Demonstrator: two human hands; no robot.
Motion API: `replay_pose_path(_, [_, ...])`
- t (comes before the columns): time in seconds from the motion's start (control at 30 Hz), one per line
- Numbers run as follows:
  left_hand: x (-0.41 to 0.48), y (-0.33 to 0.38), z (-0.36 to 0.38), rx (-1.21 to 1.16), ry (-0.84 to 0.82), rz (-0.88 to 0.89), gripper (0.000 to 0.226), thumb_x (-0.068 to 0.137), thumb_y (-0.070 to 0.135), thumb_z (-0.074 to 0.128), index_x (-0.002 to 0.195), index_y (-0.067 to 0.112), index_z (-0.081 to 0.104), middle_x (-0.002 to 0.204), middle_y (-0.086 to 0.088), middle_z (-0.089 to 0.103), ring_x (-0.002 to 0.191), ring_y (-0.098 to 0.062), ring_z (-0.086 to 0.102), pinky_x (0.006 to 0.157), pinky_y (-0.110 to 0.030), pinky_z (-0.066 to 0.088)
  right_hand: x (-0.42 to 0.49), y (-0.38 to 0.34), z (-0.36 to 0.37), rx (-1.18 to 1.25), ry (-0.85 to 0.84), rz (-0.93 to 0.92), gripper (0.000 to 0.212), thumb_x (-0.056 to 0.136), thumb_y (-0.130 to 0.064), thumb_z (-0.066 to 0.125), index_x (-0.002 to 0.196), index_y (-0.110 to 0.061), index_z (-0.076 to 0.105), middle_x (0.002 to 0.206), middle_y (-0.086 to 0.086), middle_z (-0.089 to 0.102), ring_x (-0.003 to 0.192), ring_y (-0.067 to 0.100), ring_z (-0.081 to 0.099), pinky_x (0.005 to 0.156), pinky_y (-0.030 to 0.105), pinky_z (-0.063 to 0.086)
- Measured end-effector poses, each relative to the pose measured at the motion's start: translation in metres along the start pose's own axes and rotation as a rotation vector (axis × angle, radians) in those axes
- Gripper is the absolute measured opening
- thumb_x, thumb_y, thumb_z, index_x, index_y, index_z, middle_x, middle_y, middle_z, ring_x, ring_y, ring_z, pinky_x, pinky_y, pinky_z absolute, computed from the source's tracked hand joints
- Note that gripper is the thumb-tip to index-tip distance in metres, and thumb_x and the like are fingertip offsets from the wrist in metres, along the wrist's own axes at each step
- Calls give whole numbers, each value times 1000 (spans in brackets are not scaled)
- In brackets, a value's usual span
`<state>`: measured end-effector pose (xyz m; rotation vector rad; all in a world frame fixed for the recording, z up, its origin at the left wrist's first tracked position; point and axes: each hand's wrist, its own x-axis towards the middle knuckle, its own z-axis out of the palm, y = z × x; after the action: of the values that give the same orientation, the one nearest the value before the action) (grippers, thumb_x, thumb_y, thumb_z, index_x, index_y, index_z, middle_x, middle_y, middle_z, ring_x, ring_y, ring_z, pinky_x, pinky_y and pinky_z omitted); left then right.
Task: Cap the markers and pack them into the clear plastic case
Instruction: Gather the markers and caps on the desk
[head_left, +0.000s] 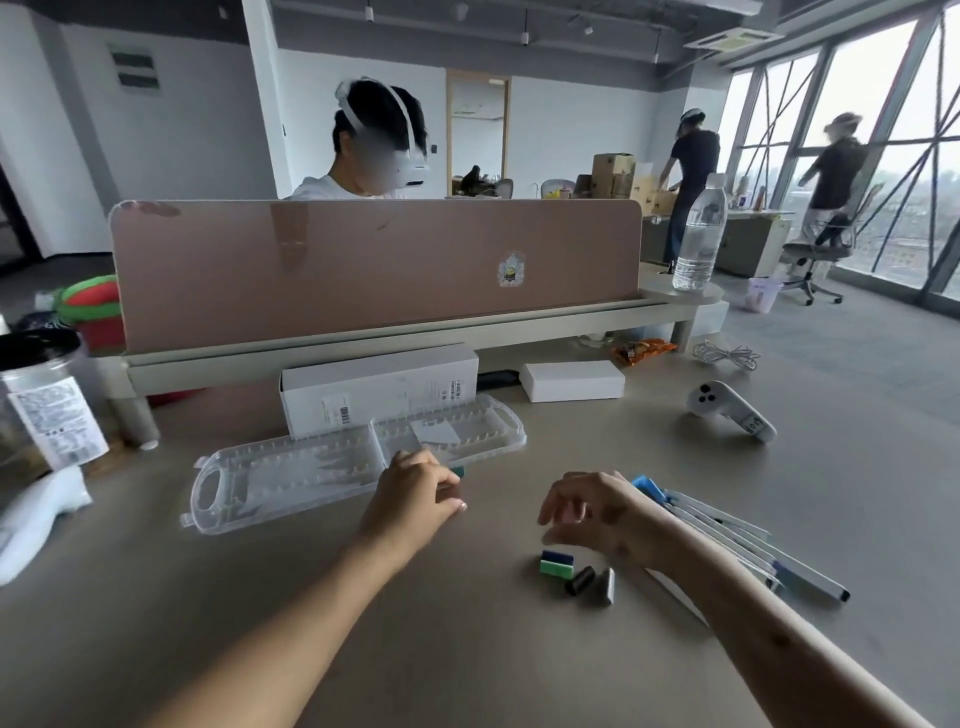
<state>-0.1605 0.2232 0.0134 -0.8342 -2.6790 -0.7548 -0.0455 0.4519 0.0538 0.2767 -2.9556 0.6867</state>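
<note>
4 caps (576, 569) are seen loose right of the clear plastic case (291, 478), unfilled; 1 marker (458, 472) is pinched by the left hand (415, 488), nothing by the slack right hand (587, 512).

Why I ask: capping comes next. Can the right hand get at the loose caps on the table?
Probably yes. The right hand hovers empty, fingers loosely curled, close to the loose caps on the table; nothing shows between them.
</note>
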Motion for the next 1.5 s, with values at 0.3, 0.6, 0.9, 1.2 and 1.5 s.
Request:
replay_pose_path(0.3, [-8,3,4,-106,31,-16,5,79,18,78,83,20,75,86,7,68,91,-14,53,82,-25,38,-6,7,16,-114,-99,103,37,66,-57,78,95,-37,67,92,-17,57,92,9,49,79,25,43])
replay_pose_path(0.6, [-4,7,-7,-433,75,-132,25,79,6,72,97,22,67,82,6,66,68,-5,64,64,-8,48,-3,7,18,-16,-121,94,32,69,-50,79,88,-32,60,82,-14,65,75,6,59,69,33,53])
replay_pose_path(0.9, [21,8,-4,-204,1,-67,11,84,11,64,89,21,68,75,9,45,64,-6,44,55,-11,31,5,11,17,45,-127,55,19,74,-28,82,89,-23,71,86,-7,68,79,6,61,73,25,52])
replay_pose_path(1.2, [27,-2,4,-6,17,-18,18,84,22,76,101,16,73,87,6,47,77,-12,48,69,-20,36,8,16,14,70,-126,44,12,79,-22,78,87,-23,70,81,-13,68,75,-1,62,67,10,47])
replay_pose_path(1.5, [32,-3,5,-59,-113,-71,8,79,24,79,79,22,71,76,8,52,70,-9,50,57,-17,34,9,42,-21,201,117,102,19,78,-13,77,82,-31,70,76,-13,72,70,-2,64,68,17,50])
